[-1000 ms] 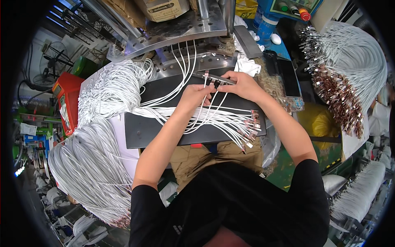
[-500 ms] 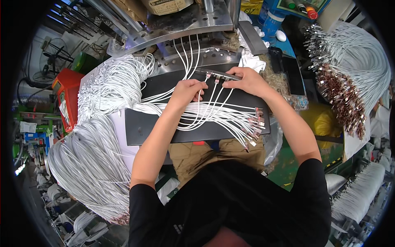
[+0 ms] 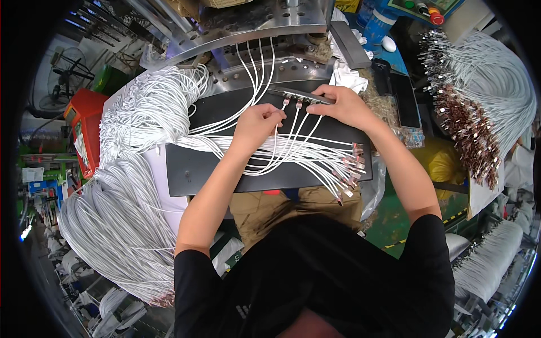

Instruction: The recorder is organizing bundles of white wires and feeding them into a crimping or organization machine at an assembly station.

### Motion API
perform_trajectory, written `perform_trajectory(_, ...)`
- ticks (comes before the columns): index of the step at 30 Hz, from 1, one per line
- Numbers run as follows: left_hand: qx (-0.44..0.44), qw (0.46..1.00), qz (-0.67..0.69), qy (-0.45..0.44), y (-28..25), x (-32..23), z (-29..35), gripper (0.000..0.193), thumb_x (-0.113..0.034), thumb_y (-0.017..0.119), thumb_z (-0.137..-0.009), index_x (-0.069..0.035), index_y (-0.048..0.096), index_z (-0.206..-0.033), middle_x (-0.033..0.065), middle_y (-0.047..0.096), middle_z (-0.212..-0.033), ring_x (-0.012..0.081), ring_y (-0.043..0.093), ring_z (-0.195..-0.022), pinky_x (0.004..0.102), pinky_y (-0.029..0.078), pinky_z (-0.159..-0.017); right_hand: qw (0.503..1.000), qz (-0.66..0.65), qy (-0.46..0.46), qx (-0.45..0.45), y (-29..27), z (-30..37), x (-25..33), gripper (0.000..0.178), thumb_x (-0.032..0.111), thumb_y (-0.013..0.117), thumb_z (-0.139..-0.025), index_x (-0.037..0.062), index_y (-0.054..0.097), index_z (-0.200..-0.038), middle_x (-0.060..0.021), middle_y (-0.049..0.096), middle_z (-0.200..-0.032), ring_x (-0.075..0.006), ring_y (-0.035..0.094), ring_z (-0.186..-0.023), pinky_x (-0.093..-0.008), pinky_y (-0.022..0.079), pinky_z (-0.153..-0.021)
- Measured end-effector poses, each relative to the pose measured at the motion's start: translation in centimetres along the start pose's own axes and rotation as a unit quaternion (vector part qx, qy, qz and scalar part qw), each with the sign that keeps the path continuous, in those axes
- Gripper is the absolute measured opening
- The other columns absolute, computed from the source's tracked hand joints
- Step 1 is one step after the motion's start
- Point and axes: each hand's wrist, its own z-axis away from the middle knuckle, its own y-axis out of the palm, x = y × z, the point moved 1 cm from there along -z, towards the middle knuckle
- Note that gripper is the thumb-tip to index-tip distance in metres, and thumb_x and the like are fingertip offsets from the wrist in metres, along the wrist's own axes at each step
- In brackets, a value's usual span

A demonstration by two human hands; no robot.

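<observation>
My right hand (image 3: 345, 108) is closed on the right end of a narrow metal bar (image 3: 298, 94), held above a black work board (image 3: 194, 174). Several white cables are lined up along the bar, their metal-and-copper connectors (image 3: 298, 104) at its lower edge. My left hand (image 3: 258, 125) is closed in a pinch on a white cable (image 3: 276, 138), just below the bar's left end. Fingers hide part of that cable. Beneath both hands a bundle of white cables (image 3: 304, 160) lies across the board, its connector ends (image 3: 352, 166) fanned out at the right.
Beyond the board stands a metal press (image 3: 253, 39), with a few cables running into it. Large coils of white cable (image 3: 118, 225) are heaped at left. Another cable bundle (image 3: 484, 84) hangs at right. A red box (image 3: 84, 129) sits far left; a white cloth (image 3: 349, 78) lies behind my right hand.
The view has shifted slightly. My left hand sits a little lower relative to the bar's left end, while my right hand keeps its grip on the bar.
</observation>
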Motion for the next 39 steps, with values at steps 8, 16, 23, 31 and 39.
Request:
perform_trajectory(8, -0.312, 0.772, -0.415, 0.367, -3.0, -4.5, -4.9, 0.023, -0.029, 0.066, -0.091, -0.008, 0.071, -0.084, 0.0118, 0.069, -0.077, 0.0341, 0.068, -0.073, 0.0461, 0.053, -0.067, 0.809, 0.263, -0.358, -0.385, -0.2, -8.1, 1.6, 0.028, 0.030, 0.070, -0.089, 0.0041, 0.066, -0.099, -0.0179, 0.066, -0.095, -0.0387, 0.062, -0.090, -0.0466, 0.051, -0.077)
perform_trajectory(16, -0.157, 0.828, -0.479, 0.247, -3.4, -3.1, -12.1, 0.029, -0.030, 0.055, -0.097, -0.004, 0.067, -0.089, 0.0196, 0.070, -0.084, 0.0389, 0.069, -0.081, 0.0485, 0.055, -0.073, 0.896, 0.313, -0.167, -0.267, -2.6, -26.4, -1.5, 0.035, 0.033, 0.062, -0.092, 0.0017, 0.067, -0.108, -0.0189, 0.067, -0.106, -0.0311, 0.062, -0.100, -0.0435, 0.048, -0.093)
perform_trajectory(23, -0.151, 0.807, -0.475, 0.317, -5.3, -5.2, -7.8, 0.023, -0.024, 0.057, -0.094, -0.006, 0.065, -0.083, 0.0141, 0.068, -0.081, 0.0358, 0.067, -0.078, 0.0464, 0.055, -0.071, 0.881, 0.057, -0.306, -0.355, -3.3, -18.6, 5.4, 0.028, 0.031, 0.069, -0.087, 0.0049, 0.067, -0.098, -0.0124, 0.069, -0.089, -0.0268, 0.064, -0.079, -0.0403, 0.052, -0.072)
perform_trajectory(31, -0.510, 0.725, -0.409, 0.214, -26.0, -5.0, 1.7, 0.024, -0.028, 0.057, -0.099, -0.008, 0.070, -0.099, 0.0104, 0.069, -0.095, 0.0311, 0.066, -0.082, 0.0402, 0.052, -0.071, 0.873, 0.215, -0.314, -0.305, -3.0, -21.6, -1.5, 0.035, 0.032, 0.066, -0.093, 0.0014, 0.065, -0.112, -0.0224, 0.066, -0.113, -0.0426, 0.059, -0.110, -0.0448, 0.048, -0.093)
perform_trajectory(39, -0.070, 0.854, -0.332, 0.394, -5.0, -1.3, 5.0, 0.015, -0.014, 0.066, -0.089, -0.010, 0.069, -0.103, 0.0107, 0.068, -0.100, 0.0302, 0.064, -0.094, 0.0415, 0.052, -0.085, 0.829, 0.372, -0.271, -0.317, -0.5, -5.3, -0.2, 0.027, 0.023, 0.069, -0.091, 0.0093, 0.069, -0.115, -0.0134, 0.065, -0.109, -0.0339, 0.059, -0.101, -0.0421, 0.048, -0.087)
